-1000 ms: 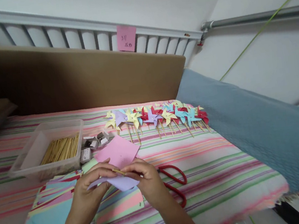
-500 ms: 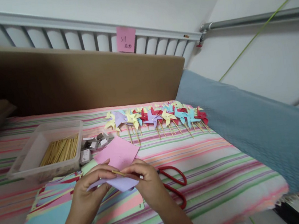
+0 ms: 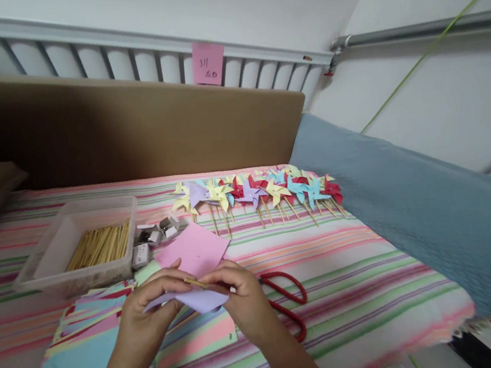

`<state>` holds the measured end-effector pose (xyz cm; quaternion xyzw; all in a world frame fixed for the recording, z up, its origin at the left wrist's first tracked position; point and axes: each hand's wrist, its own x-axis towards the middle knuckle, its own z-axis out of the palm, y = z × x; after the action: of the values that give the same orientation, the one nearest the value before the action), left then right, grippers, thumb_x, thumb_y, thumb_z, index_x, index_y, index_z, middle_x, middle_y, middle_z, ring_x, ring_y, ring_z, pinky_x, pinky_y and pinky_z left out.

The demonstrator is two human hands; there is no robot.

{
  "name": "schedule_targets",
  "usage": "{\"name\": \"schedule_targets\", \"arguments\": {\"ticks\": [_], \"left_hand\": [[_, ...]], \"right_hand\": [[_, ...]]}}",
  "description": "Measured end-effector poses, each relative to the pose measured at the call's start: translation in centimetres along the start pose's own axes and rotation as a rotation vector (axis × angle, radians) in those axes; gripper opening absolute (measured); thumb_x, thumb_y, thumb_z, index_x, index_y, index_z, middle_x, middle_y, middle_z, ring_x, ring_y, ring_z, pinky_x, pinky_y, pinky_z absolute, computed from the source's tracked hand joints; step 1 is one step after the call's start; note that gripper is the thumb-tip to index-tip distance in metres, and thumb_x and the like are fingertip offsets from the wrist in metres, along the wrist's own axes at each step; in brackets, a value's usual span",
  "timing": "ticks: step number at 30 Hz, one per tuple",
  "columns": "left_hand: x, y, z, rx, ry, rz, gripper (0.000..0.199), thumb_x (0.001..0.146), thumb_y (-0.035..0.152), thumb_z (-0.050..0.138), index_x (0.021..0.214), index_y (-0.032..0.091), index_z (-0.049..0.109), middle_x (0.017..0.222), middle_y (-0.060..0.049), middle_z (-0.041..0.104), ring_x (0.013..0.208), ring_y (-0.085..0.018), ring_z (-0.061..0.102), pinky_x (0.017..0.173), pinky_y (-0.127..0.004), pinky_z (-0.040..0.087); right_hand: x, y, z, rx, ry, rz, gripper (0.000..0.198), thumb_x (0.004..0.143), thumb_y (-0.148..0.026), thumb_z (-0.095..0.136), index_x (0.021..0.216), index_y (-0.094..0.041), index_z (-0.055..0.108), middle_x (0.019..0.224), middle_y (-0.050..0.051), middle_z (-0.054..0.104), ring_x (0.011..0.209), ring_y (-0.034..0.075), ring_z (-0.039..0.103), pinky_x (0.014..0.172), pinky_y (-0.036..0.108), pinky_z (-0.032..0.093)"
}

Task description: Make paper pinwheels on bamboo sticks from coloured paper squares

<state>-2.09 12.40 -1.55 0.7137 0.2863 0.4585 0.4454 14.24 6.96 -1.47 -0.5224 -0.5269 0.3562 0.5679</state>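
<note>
First inspector: Taking the pink sheet [image 3: 197,247] as datum, your lilac paper [image 3: 202,301] is found on its near side, held up in both hands. What is the condition of your grip?

Second inspector: Your left hand [image 3: 150,302] has its thumb below and fingers above, closed on the left part of the lilac paper. Your right hand [image 3: 244,296] has thumb and fingers pinched on a short visible length of wooden stick [image 3: 194,283], which bridges to your left fingertips just above the paper. Whether the stick and paper are joined cannot be told; your fingers cover that part.

First inspector: And the surroundings?

Second inspector: Red-handled scissors [image 3: 279,273] lie to the right of the pink sheet and nearer you, close by your right wrist. Beyond the sheet, mostly to its right, finished pinwheels [image 3: 251,194] lie in a crowded row, sticks towards you. Small boxes [image 3: 141,255] sit just left of the sheet; farther left of it, a clear tub [image 3: 121,270] contains bamboo sticks [image 3: 99,239]. Stacked coloured paper [image 3: 76,363] lies left of the sheet, on your side.
</note>
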Motion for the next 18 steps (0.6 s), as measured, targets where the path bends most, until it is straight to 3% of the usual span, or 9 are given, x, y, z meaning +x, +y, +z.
{"name": "schedule_targets", "arguments": {"ticks": [7,18], "left_hand": [[0.06,-0.23,0.05,-0.003,0.006,-0.011,0.006,0.073,0.019,0.067,0.074,0.025,0.07,0.083,-0.001,0.071,0.081,-0.017,0.064,0.077,-0.03,0.047],[0.19,-0.17,0.2,-0.055,0.054,-0.054,0.004,0.069,0.024,0.07,0.066,0.021,0.069,0.078,-0.005,0.071,0.081,-0.02,0.065,0.093,-0.043,0.045]], "right_hand": [[-0.05,0.21,0.03,0.008,0.014,-0.014,0.019,0.074,-0.011,0.065,0.08,-0.026,0.075,0.07,-0.002,0.059,0.067,0.01,0.056,0.059,0.019,0.044],[-0.17,0.39,0.05,0.031,0.004,0.018,0.026,0.073,-0.008,0.061,0.084,-0.028,0.075,0.075,0.0,0.059,0.067,0.011,0.056,0.061,0.021,0.046]]}}
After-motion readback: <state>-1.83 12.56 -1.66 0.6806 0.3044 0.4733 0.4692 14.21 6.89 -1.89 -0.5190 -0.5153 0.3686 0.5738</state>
